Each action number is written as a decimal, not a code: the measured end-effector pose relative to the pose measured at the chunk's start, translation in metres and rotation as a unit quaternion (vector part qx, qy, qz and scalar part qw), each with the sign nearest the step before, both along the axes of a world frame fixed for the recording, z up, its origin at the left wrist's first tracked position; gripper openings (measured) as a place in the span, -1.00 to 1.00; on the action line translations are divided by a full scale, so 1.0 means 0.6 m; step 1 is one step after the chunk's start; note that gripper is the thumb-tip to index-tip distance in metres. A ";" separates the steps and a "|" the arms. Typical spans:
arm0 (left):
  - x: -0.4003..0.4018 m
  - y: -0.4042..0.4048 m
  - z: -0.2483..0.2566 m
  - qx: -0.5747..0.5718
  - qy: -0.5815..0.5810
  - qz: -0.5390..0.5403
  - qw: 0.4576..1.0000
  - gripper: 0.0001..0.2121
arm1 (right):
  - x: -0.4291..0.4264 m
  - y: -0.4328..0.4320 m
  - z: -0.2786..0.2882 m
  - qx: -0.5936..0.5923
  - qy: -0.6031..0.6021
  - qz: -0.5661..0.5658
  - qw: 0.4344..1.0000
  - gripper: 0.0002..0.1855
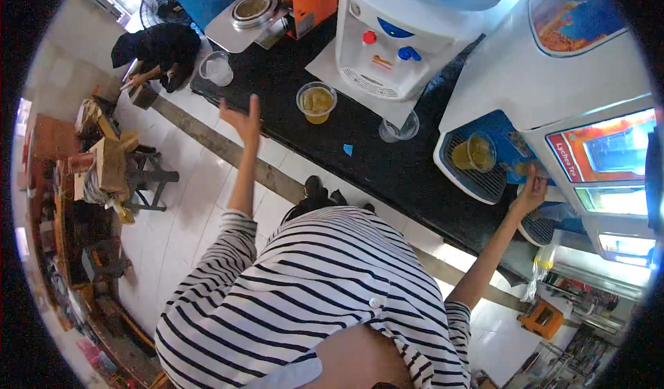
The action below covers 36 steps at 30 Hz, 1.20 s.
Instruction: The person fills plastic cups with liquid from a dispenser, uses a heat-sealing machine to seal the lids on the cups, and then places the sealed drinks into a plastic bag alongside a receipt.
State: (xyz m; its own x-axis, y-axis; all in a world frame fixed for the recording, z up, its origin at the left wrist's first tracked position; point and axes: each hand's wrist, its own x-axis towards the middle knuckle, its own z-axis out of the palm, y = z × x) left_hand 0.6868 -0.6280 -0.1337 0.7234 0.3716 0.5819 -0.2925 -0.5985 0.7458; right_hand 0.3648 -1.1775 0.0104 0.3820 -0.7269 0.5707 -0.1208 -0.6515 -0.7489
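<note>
My right hand is at the dispensing spout of a drinks dispenser, its fingers on or beside the tap; the exact grip is too small to tell. Just left of it, a clear plastic cup with amber drink stands on the drip tray. My left hand is raised near the counter's front edge, fingers apart, holding nothing. Between the hands, another cup of amber drink with ice stands on the black counter. An empty-looking clear cup lies near the water dispenser.
Stacked clear cups and a cup sealing machine are at the counter's left. A person in dark clothing bends beyond the counter's left end. A cardboard box sits on a stool at left; an orange stool stands lower right.
</note>
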 end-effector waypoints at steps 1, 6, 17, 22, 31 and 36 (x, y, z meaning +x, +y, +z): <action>0.032 0.032 0.000 0.028 0.008 0.022 0.999 -0.08 | 0.003 0.011 0.007 0.023 -0.005 -0.003 1.000 -0.67; 0.240 0.226 -0.050 0.372 -0.103 0.022 0.922 0.10 | -0.025 -0.043 -0.013 -0.046 0.093 -0.059 0.993 -0.68; 0.346 0.240 -0.050 -0.128 0.128 -0.143 0.973 -0.10 | -0.025 -0.025 0.002 0.003 -0.031 -0.053 0.998 -0.76; 0.213 0.179 -0.006 -0.019 0.105 -0.100 0.989 -0.29 | -0.021 -0.019 -0.009 -0.019 -0.026 -0.069 0.997 -0.77; -0.009 0.125 0.190 -0.065 0.020 -0.060 0.996 -0.31 | -0.012 -0.005 0.007 0.058 -0.086 -0.007 0.995 -0.70; -0.053 0.055 0.266 -0.122 -0.026 -0.139 0.982 -0.35 | -0.017 -0.018 -0.003 0.028 -0.032 -0.037 0.998 -0.73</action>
State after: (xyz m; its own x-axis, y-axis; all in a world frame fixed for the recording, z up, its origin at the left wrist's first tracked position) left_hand 0.6552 -0.5948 0.0262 0.7887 0.2965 0.5385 -0.4607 -0.2949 0.8371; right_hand 0.3546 -1.1885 0.0086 0.2901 -0.7830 0.5503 -0.1168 -0.5997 -0.7917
